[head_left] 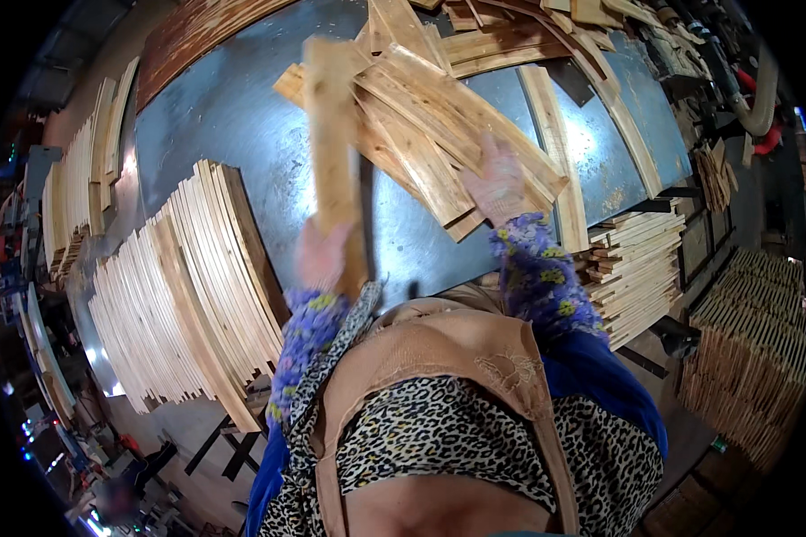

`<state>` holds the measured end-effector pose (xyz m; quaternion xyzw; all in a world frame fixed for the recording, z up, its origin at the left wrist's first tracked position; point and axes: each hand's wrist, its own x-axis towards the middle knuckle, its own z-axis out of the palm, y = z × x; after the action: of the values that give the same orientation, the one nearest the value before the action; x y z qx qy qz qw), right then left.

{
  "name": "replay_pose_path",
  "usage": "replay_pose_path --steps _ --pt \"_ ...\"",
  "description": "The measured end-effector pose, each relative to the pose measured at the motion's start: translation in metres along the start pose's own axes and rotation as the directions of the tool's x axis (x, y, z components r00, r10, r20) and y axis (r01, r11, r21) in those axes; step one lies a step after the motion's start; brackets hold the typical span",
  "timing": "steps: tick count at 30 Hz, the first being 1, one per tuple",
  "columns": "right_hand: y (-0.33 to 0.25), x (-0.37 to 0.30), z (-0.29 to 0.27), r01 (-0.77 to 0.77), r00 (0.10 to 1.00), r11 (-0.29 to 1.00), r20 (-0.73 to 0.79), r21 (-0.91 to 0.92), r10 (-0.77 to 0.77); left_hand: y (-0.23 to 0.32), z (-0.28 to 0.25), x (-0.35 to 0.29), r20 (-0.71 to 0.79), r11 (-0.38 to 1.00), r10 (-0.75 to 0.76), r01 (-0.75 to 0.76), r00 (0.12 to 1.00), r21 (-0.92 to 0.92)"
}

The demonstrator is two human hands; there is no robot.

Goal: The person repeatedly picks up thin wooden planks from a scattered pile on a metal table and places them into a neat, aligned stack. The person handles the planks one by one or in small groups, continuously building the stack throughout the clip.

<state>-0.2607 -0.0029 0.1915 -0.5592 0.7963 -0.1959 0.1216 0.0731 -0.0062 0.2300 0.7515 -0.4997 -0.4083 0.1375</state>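
My left hand [322, 255] is closed around the near end of a wooden board [331, 134], which stretches away from me and is smeared by motion. To its right, my right hand [497, 183] grips the edge of another wooden board [461, 112] in a loose pile, its thumb apart from the fingers. Several more boards [412, 152] lie crossed at angles under and beside that one. All are pale, knotty, flat planks. The pile rests on a blue-grey metal table [215, 116]. Parts of the lower boards are hidden by those above.
A row of boards on edge [184, 286] stands at the left. Two long boards [555, 152] lie toward the table's right side. Stacked boards [636, 268] sit below the right edge, with a tall slatted stack [752, 349] farther right. Scrap wood [681, 54] lies at the far right.
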Motion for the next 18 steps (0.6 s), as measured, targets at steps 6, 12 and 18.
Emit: replay_pose_path --steps 6,12,18 --pt "0.054 -0.002 -0.025 0.154 0.923 0.943 0.383 -0.294 -0.031 -0.138 -0.064 -0.032 -0.297 0.7 -0.027 0.23 0.955 0.676" --pt "0.044 0.007 -0.052 0.085 0.923 0.969 0.384 -0.231 0.011 -0.093 -0.024 -0.019 -0.514 0.913 0.388 -0.394 0.765 0.103" --pt "-0.053 -0.036 -0.01 -0.34 0.724 0.733 0.661 0.589 -0.195 0.035 0.039 0.001 0.213 0.724 0.402 -0.166 0.891 -0.67"
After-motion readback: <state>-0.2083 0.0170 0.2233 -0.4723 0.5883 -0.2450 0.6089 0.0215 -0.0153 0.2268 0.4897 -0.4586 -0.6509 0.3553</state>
